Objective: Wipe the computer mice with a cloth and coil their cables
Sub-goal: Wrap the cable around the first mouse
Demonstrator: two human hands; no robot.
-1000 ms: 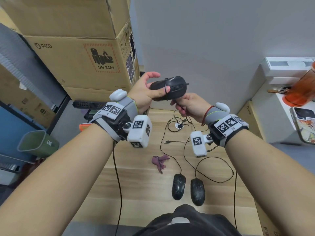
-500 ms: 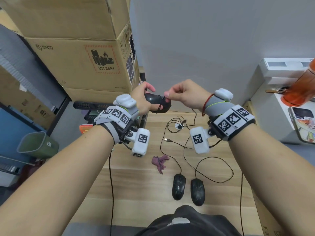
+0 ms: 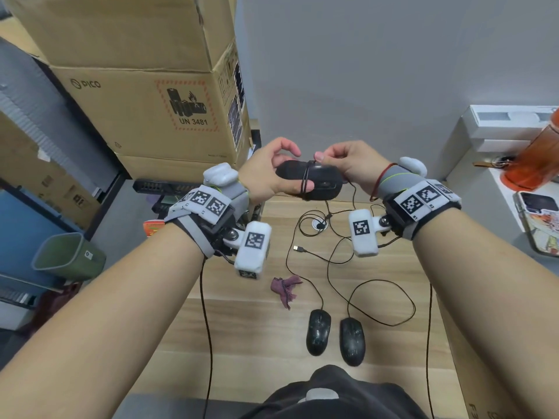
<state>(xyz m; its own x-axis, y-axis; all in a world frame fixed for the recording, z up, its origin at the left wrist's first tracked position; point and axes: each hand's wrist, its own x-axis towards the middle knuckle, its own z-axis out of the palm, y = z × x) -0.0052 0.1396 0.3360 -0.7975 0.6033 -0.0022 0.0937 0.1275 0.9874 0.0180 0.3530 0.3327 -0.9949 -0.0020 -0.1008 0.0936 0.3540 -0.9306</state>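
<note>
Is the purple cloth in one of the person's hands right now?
No, the purple cloth lies crumpled on the wooden table, beyond the two black mice.

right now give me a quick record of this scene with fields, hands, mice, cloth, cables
left hand: grips the held mouse, thumb across its side
right hand: pinches the cable above the held mouse
cable: a few loops wound round the held mouse
mice on table: two black mice side by side, cables loose
cloth: purple, crumpled on the table, beyond the two mice
usb plug: lying free on the table
</note>
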